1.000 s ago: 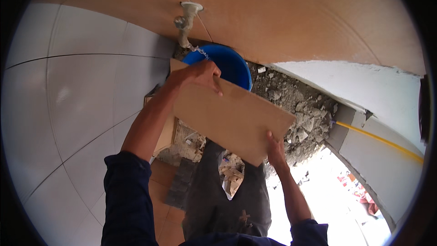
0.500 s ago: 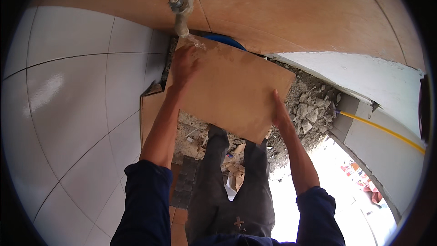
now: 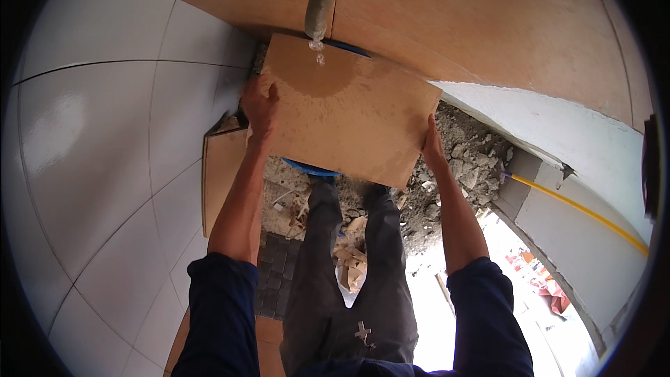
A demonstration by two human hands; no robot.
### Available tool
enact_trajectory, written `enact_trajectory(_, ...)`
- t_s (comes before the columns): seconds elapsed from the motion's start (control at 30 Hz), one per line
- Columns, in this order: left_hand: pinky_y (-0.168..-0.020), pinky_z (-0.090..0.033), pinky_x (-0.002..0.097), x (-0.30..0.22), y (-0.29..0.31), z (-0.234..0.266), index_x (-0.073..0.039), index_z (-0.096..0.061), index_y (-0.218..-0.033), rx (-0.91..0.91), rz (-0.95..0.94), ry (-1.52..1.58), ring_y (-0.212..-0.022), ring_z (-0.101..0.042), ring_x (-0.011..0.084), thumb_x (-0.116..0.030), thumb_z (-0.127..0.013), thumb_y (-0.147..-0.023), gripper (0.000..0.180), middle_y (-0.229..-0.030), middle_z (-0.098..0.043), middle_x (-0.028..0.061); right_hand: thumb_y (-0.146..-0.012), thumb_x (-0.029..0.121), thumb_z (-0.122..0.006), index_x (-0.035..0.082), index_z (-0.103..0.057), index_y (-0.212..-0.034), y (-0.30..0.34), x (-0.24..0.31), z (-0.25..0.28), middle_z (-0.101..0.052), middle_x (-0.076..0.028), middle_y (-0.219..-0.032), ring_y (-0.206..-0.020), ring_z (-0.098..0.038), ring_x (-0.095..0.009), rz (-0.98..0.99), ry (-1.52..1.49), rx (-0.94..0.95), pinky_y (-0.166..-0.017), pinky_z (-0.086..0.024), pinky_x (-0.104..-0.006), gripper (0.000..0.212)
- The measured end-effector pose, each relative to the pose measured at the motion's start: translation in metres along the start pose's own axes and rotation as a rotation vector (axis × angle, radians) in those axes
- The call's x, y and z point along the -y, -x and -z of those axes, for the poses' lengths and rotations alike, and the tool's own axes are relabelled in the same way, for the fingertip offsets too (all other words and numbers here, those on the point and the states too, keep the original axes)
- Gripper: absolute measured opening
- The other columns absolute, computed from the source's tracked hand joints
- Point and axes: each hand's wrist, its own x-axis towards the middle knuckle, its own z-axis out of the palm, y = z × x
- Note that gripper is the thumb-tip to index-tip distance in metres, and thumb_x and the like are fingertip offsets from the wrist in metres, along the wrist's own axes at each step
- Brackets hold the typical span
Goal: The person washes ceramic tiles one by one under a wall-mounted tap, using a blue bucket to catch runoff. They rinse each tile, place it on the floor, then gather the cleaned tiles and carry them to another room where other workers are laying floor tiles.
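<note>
The tile (image 3: 349, 115) is held at opposite edges by the left hand (image 3: 261, 108) and the right hand (image 3: 431, 146), fingers closed on it, and wetted under the tap (image 3: 321, 10).

We hold a brown panel (image 3: 349, 119) by its opposite sides, our left hand (image 3: 262, 106) at the left edge and our right hand (image 3: 433, 148) at the right. Above its far left part is a grimy tap (image 3: 319, 14), and water (image 3: 319, 54) falls from it onto the panel, where a darker wet patch spreads. Beneath, a blue basin (image 3: 312, 169) shows at the near and far edges. We see broken rubble (image 3: 464, 164) to the right, a yellow pole (image 3: 579, 205) beyond it, and glossy white tiles (image 3: 87, 126) on our left.
</note>
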Motion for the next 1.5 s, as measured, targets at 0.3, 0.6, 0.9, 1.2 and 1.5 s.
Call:
enact_trajectory(0.3, -0.033, -0.028, 0.0227, -0.094, -0.058, -0.048, -0.012, -0.052, -0.072, 0.489, 0.832, 1.422, -0.036, -0.037, 0.008, -0.023, -0.064, -0.086, 0.022, -0.054, -0.045, -0.0045, -0.089, 0.043, -0.054, -0.002, -0.058, -0.111, 0.059, 0.036, -0.06, -0.06, -0.017, -0.105, -0.094, -0.056, -0.023, 0.477, 0.343, -0.446, -0.081, -0.044, -0.0334, 0.05)
enact_trajectory(0.6, -0.046, -0.039, 0.027, -0.135, -0.026, -0.058, -0.009, -0.054, -0.074, 0.216, 0.609, 0.79, -0.053, -0.049, 0.0114, -0.026, -0.057, -0.085, 0.021, -0.062, -0.048, -0.0002, -0.092, 0.048, -0.045, 0.003, -0.051, -0.117, 0.077, 0.113, -0.229, -0.06, -0.014, -0.103, -0.087, -0.06, -0.024, -0.141, -0.753, 0.498, -0.079, -0.049, -0.0405, 0.051)
enact_trajectory(0.9, -0.079, -0.048, 0.0423, -0.195, 0.013, -0.002, -0.013, -0.05, -0.113, 0.187, 0.981, 1.573, -0.094, -0.057, 0.0285, -0.043, -0.048, -0.089, 0.039, -0.11, -0.054, 0.0119, -0.083, 0.031, -0.054, 0.002, -0.058, -0.106, 0.055, 0.163, -0.249, -0.062, -0.02, -0.093, -0.079, -0.062, -0.037, 0.878, 0.659, 0.172, -0.073, -0.05, -0.0413, 0.037)
enact_trajectory(1.2, -0.062, -0.045, 0.0397, -0.075, -0.056, -0.067, -0.003, -0.057, -0.077, 0.438, 0.474, 1.358, -0.065, -0.056, 0.0217, -0.03, -0.058, -0.083, 0.028, -0.069, -0.058, 0.0078, -0.094, 0.018, -0.052, -0.002, -0.049, -0.125, 0.15, 0.158, -0.198, -0.055, -0.017, -0.124, -0.113, -0.054, -0.02, 0.797, 0.312, 0.373, -0.091, -0.046, -0.0329, 0.037)
enact_trajectory(1.5, -0.074, -0.049, 0.0419, -0.021, -0.041, -0.037, -0.003, -0.06, -0.102, -0.038, -0.192, -0.035, -0.079, -0.061, 0.0333, -0.032, -0.069, -0.072, 0.042, -0.083, -0.063, 0.0121, -0.087, 0.034, -0.063, 0.0, -0.036, -0.136, 0.086, 0.022, -0.035, -0.058, -0.02, -0.119, -0.111, -0.055, -0.024, 0.185, 0.219, -0.304, -0.093, -0.041, -0.0339, 0.065)
